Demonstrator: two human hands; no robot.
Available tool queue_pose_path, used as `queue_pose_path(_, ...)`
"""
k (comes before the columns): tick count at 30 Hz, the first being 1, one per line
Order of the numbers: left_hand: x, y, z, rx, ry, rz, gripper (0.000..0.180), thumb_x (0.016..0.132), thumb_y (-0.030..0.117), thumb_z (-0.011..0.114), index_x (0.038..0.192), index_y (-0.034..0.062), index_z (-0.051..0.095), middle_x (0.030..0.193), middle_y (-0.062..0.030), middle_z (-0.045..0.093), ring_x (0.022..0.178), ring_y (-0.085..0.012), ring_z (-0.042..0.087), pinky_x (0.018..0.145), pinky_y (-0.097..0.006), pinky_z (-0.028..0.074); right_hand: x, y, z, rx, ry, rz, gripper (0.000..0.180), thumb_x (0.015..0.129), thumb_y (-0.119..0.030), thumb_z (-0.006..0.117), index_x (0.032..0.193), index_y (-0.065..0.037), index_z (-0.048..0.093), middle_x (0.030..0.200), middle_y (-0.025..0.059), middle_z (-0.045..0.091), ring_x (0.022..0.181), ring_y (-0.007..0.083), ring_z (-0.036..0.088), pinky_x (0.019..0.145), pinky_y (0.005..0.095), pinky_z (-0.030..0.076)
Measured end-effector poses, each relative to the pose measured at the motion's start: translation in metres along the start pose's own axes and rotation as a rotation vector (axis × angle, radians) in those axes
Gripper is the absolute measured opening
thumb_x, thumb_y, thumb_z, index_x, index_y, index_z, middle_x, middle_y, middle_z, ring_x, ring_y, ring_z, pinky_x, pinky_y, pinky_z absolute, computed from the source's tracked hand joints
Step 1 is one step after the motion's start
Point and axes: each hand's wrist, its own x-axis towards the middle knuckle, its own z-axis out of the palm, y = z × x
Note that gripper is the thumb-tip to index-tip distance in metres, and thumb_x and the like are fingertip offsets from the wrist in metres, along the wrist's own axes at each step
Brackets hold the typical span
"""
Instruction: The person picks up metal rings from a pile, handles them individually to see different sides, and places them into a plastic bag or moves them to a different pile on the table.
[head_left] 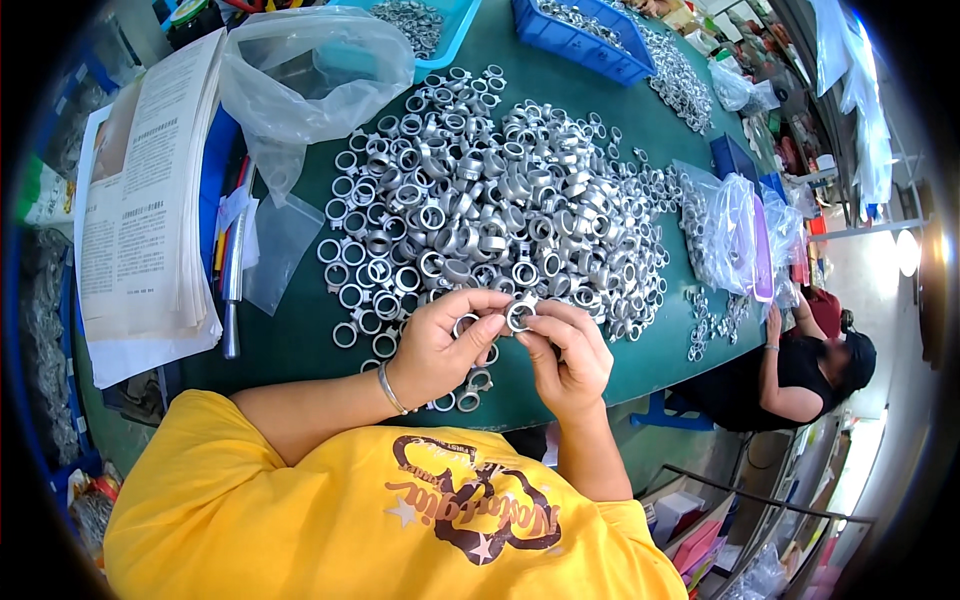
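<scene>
A small silvery metal ring (519, 317) with a little lug on its rim is held up in front of me between both hands. My left hand (440, 345), with a bangle at its wrist, pinches the ring's left side between thumb and forefinger. On the opposite side, the thumb and fingertips of my right hand (570, 362) close on the same ring. More rings show around my left fingers; whether any are held there I cannot tell. Just beyond my hands spreads a large heap of similar metal rings (500, 200) on the green tabletop (290, 345).
Left of the heap lie a clear plastic bag (300, 85), a stack of printed sheets (150, 200) and a metal-shafted tool (233, 290). Turquoise (455, 40) and blue bins (590, 45) hold parts at the back. Bagged parts (735, 230) and a seated co-worker (800, 375) are at right.
</scene>
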Motion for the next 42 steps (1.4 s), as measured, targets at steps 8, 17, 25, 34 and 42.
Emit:
queue_pose_path(8, 0.0, -0.001, -0.002, 0.031, -0.016, -0.029, 0.021, 0.09, 0.011, 0.053, 0.108, 0.0001, 0.058, 0.082, -0.0016, 0.063, 0.057, -0.003, 0.052, 0.051, -0.017, 0.043, -0.005, -0.001, 0.001, 0.056, 0.041, 0.115, 0.024, 0.069, 0.003, 0.073, 0.087, 0.001, 0.059, 0.088, 0.0119, 0.063, 0.063, 0.0116, 0.055, 0.052, 0.0199, 0.043)
queue_pose_path(17, 0.0, 0.001, -0.002, 0.04, -0.015, -0.032, 0.021, 0.09, 0.011, 0.054, 0.107, -0.0003, 0.058, 0.083, -0.0022, 0.064, 0.057, -0.003, 0.051, 0.051, -0.017, 0.043, -0.011, 0.001, 0.003, 0.067, 0.06, 0.191, 0.026, 0.07, 0.001, 0.074, 0.092, 0.001, 0.061, 0.085, 0.0107, 0.064, 0.062, 0.0112, 0.057, 0.052, 0.0203, 0.045)
queue_pose_path(25, 0.001, 0.001, -0.002, 0.017, -0.012, -0.071, 0.021, 0.09, 0.011, 0.055, 0.106, -0.0005, 0.057, 0.083, -0.0033, 0.064, 0.056, -0.0033, 0.051, 0.05, -0.017, 0.043, -0.018, 0.005, 0.004, 0.25, 0.073, 0.346, 0.025, 0.072, 0.001, 0.072, 0.095, 0.002, 0.062, 0.084, 0.0098, 0.064, 0.062, 0.0097, 0.056, 0.052, 0.0197, 0.045)
queue_pose_path(34, 0.0, 0.001, -0.001, 0.03, -0.016, -0.092, 0.018, 0.089, 0.012, 0.056, 0.102, -0.0001, 0.059, 0.082, -0.0045, 0.065, 0.055, -0.0036, 0.052, 0.049, -0.017, 0.042, -0.027, 0.005, 0.005, 0.81, 0.114, 0.664, 0.025, 0.08, 0.003, 0.064, 0.105, 0.005, 0.061, 0.084, 0.0075, 0.063, 0.058, 0.0067, 0.052, 0.049, 0.0172, 0.041)
queue_pose_path(42, 0.0, 0.0, -0.001, 0.027, -0.003, -0.087, 0.016, 0.087, 0.009, 0.058, 0.1, -0.0001, 0.059, 0.082, -0.0049, 0.065, 0.056, -0.0037, 0.053, 0.049, -0.017, 0.043, -0.027, 0.005, 0.007, 0.907, 0.136, 0.72, 0.024, 0.081, 0.003, 0.062, 0.105, 0.004, 0.061, 0.082, 0.0068, 0.062, 0.057, 0.0068, 0.05, 0.049, 0.0175, 0.04)
